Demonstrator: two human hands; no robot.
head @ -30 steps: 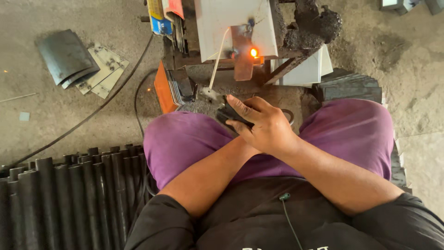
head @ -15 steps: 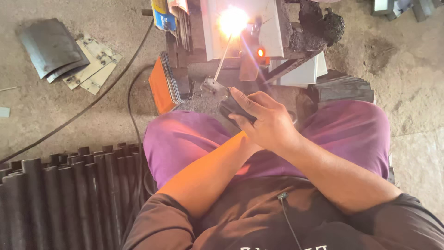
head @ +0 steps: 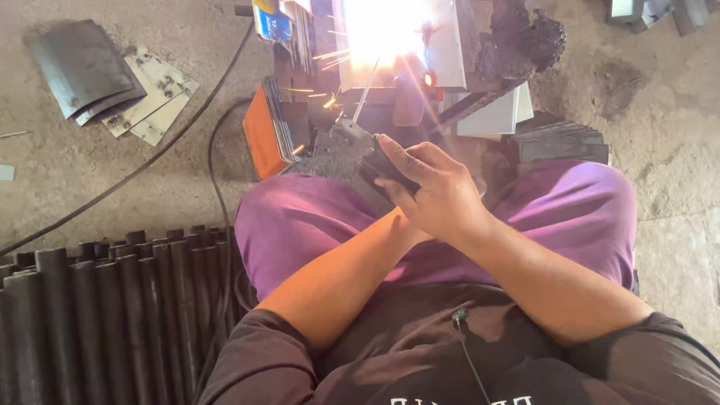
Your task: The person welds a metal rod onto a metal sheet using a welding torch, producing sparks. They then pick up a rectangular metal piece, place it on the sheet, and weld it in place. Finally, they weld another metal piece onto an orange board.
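My right hand [head: 439, 191] is shut on a black electrode holder [head: 375, 161] above my purple-trousered knees. A thin welding rod [head: 366, 94] runs from the holder up to a white-hot arc [head: 382, 30] on a pale metal box piece [head: 450, 52]; sparks fly off to the left. My left hand [head: 405, 223] lies under the right one at the wrist, with its fingers hidden. The left forearm glows orange in the arc light.
A stack of orange-edged plates [head: 262, 139] stands left of the work. Dark pipes [head: 97, 315] lie in a row at lower left. A black cable [head: 217, 150] curves over the concrete floor. Curved metal sheets [head: 82, 71] lie upper left, flat dark plates [head: 562, 142] at right.
The small glow at the rod tip has grown into a large bright flare with sparks. My hands and the holder have stayed nearly in place.
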